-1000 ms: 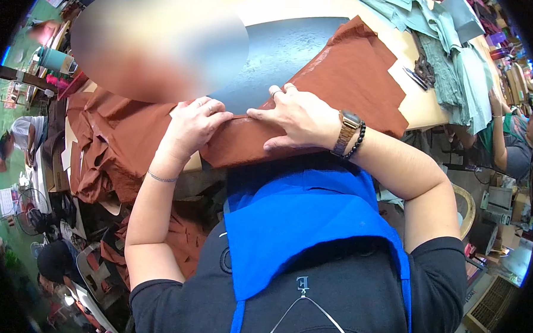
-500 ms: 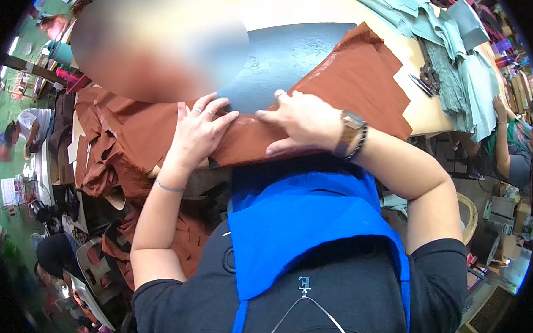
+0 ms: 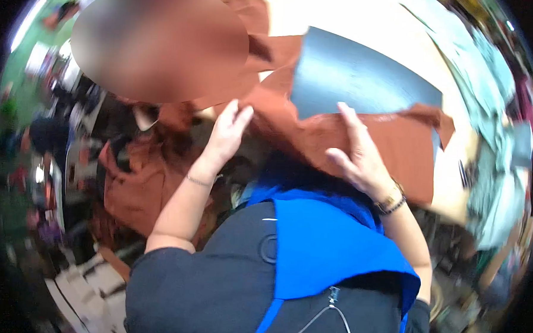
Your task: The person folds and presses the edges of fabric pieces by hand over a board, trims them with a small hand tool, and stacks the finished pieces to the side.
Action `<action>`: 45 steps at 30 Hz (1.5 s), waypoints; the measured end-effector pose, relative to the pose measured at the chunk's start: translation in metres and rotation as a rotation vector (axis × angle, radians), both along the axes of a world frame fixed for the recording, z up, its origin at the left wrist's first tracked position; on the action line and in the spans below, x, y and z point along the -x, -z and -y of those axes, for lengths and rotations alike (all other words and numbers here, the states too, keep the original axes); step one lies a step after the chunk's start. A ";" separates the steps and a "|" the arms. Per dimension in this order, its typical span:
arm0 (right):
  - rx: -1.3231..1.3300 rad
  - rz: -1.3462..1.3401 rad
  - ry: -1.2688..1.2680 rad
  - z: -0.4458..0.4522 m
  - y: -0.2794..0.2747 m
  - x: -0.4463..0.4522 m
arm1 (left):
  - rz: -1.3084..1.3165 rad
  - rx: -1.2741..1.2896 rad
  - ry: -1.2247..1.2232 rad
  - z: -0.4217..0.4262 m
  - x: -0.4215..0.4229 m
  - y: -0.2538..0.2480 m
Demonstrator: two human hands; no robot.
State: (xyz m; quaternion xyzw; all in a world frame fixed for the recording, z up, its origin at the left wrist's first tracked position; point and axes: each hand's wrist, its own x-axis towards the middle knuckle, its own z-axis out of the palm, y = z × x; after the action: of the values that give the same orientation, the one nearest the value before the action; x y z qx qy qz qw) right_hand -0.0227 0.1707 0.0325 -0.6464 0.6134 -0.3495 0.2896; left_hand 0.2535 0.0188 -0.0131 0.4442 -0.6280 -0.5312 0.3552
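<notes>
A reddish-brown leather piece (image 3: 398,154) lies across the front of the table, its near edge hanging toward my blue apron. Behind it a dark, shiny sheet (image 3: 366,72) rests flat, its front edge overlapped by the leather. My right hand (image 3: 365,156) is over the brown leather with fingers stretched out and thumb apart, holding nothing. At the leather's near left edge is my left hand (image 3: 227,132), slightly blurred, fingers extended and a little apart. Whether its fingertips touch the leather is hard to see. A blurred oval hides the upper left.
Pale green leather pieces (image 3: 485,194) hang over the right side of the cream table (image 3: 344,12). A small dark tool (image 3: 463,174) lies near the table's right edge. More brown leather (image 3: 140,188) is piled low on the left, above a light-coloured stack (image 3: 88,289).
The view has swung left, shifting the table rightward. Both hands have come off the middle of the leather: the left to its near edge, the right lifted with fingers straightened. The dark sheet shows more fully.
</notes>
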 end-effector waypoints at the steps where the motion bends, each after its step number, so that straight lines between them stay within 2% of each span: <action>1: 0.023 -0.001 0.028 0.003 -0.010 0.000 | -0.200 -0.041 -0.163 0.017 -0.018 0.005; 2: 0.073 -0.036 0.060 0.006 -0.010 0.006 | -0.405 -0.073 -0.315 0.033 -0.039 0.005; 3: 0.111 -0.027 0.064 0.009 -0.012 0.014 | -0.386 -0.090 -0.399 0.039 -0.058 -0.027; 4: 0.160 -0.138 0.097 0.010 -0.010 0.023 | -0.368 -0.113 -0.476 0.044 -0.080 -0.063; 5: 0.167 -0.179 0.127 0.011 -0.007 0.036 | -0.420 -0.128 -0.542 0.059 -0.125 -0.073; 6: 0.192 -0.057 0.161 0.010 0.005 0.045 | -0.475 -0.142 -0.599 0.069 -0.175 -0.086; 7: 0.147 -0.134 0.186 0.009 0.008 0.055 | -0.393 -0.101 -0.840 0.066 -0.205 -0.115; 8: 0.107 -0.215 0.216 0.006 0.011 0.066 | -0.477 -0.010 -0.874 0.079 -0.279 -0.112; 9: 0.089 -0.274 0.221 0.001 0.017 0.077 | -0.430 0.020 -1.126 0.069 -0.302 -0.143; 10: 0.072 -0.332 0.228 -0.003 0.026 0.085 | -0.440 0.109 -1.183 0.058 -0.320 -0.165; 11: 0.055 -0.389 0.237 -0.005 0.032 0.090 | -0.463 0.264 -1.213 0.058 -0.394 -0.168; 12: 0.065 -0.393 0.237 -0.007 0.034 0.091 | -0.422 0.364 -1.318 0.044 -0.416 -0.191; 14: 0.081 -0.403 0.244 -0.010 0.036 0.091 | -0.503 0.603 -1.634 0.009 -0.380 -0.243; 16: 0.082 -0.410 0.252 -0.009 0.035 0.089 | -0.250 0.906 -1.800 -0.001 -0.386 -0.265; 18: 0.086 -0.410 0.256 -0.009 0.038 0.090 | 0.418 1.056 -1.578 0.000 -0.435 -0.264; 19: 0.096 -0.412 0.247 -0.008 0.039 0.090 | 0.735 1.133 -1.509 0.009 -0.426 -0.259; 21: 0.116 -0.420 0.244 -0.009 0.042 0.093 | 0.881 0.993 -1.366 0.036 -0.412 -0.215; 22: 0.125 -0.433 0.253 -0.010 0.040 0.091 | 0.977 0.815 -1.262 0.054 -0.416 -0.185; 23: 0.124 -0.452 0.252 -0.010 0.040 0.091 | 1.121 0.741 -1.094 0.065 -0.406 -0.151; 24: 0.124 -0.472 0.256 -0.010 0.040 0.091 | 1.161 0.624 -1.011 0.066 -0.369 -0.114; 25: 0.148 -0.470 0.257 -0.010 0.039 0.090 | 1.208 0.583 -0.878 0.075 -0.371 -0.063; 27: 0.150 -0.435 0.262 -0.010 0.031 0.086 | 1.112 0.230 -0.612 0.069 -0.351 0.018; 28: 0.158 -0.423 0.261 -0.009 0.031 0.085 | 1.145 0.144 -0.606 0.067 -0.332 0.044; 29: 0.187 -0.460 0.270 -0.010 0.031 0.084 | 1.079 0.099 -0.641 0.058 -0.294 0.039; 30: 0.175 -0.460 0.269 -0.010 0.029 0.083 | 0.957 0.173 -0.730 0.062 -0.268 0.040; 32: 0.151 -0.462 0.278 -0.009 0.027 0.081 | 0.620 0.619 -0.797 0.091 -0.242 0.047; 34: 0.157 -0.473 0.283 -0.008 0.029 0.082 | 0.726 1.057 -0.744 0.103 -0.181 -0.001; 37: 0.161 -0.459 0.300 -0.007 0.027 0.081 | 0.683 1.101 -0.319 0.112 -0.082 -0.053; 38: 0.162 -0.455 0.303 -0.008 0.026 0.080 | 0.688 1.126 -0.145 0.112 -0.051 -0.057; 40: 0.171 -0.454 0.305 -0.008 0.026 0.080 | 0.893 1.069 0.042 0.097 0.002 -0.044; 42: 0.170 -0.442 0.310 -0.008 0.027 0.081 | 0.855 0.941 0.158 0.098 0.020 -0.010; 45: 0.182 -0.435 0.313 -0.008 0.028 0.082 | 0.700 0.749 0.168 0.114 0.031 -0.004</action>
State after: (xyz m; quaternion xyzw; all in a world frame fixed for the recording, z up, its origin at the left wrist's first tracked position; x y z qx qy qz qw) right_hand -0.1052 0.1786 0.0042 -0.6270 0.7195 -0.2966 0.0346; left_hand 0.2226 -0.0951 -0.0089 0.3857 -0.8897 -0.1163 0.2148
